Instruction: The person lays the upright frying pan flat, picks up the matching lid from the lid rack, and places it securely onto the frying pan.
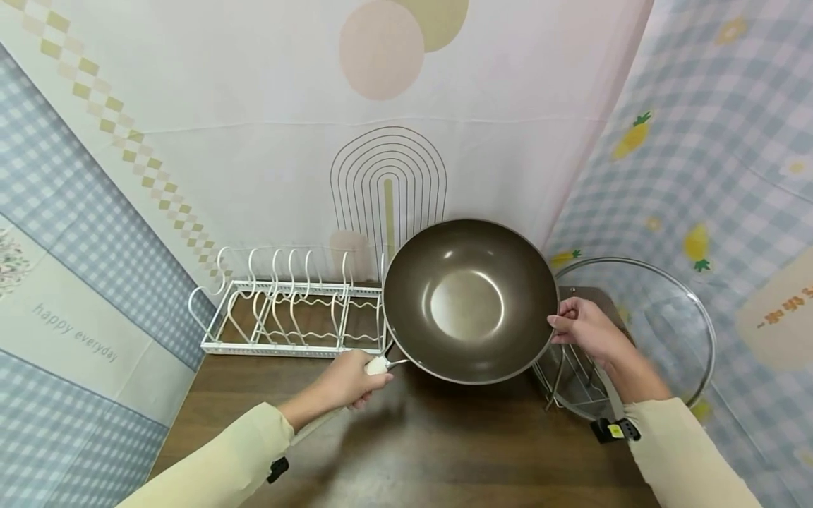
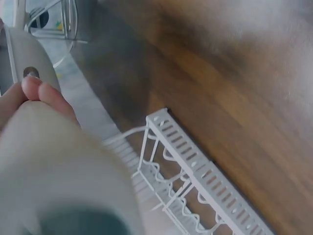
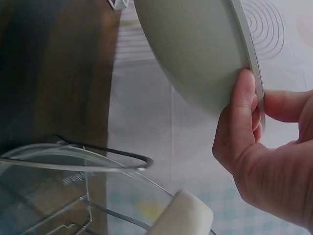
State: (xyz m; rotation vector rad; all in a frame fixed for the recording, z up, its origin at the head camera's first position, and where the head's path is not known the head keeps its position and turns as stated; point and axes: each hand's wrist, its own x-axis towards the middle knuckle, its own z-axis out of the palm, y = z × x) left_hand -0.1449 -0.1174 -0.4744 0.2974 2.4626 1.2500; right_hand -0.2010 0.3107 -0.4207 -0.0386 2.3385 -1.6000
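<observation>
A large wok (image 1: 466, 303), dark brown inside and pale outside, is held up above the wooden tabletop, its opening facing the head camera. My left hand (image 1: 351, 379) grips its cream handle (image 1: 377, 365) at the lower left. On the opposite side my right hand (image 1: 587, 328) pinches the rim, thumb on the inner face. The right wrist view shows those fingers (image 3: 242, 107) curled against the pale outer wall (image 3: 195, 49). Just left of the wok stands a white wire rack (image 1: 286, 317) with upright loops; the wok overlaps its right end in the head view.
A glass lid (image 1: 667, 331) with a metal rim leans in a wire stand (image 1: 559, 384) at the right, behind my right forearm; its pale knob (image 3: 183, 215) shows in the right wrist view. Patterned cloth walls (image 1: 254, 176) enclose the wooden table (image 1: 381, 466) at back and sides.
</observation>
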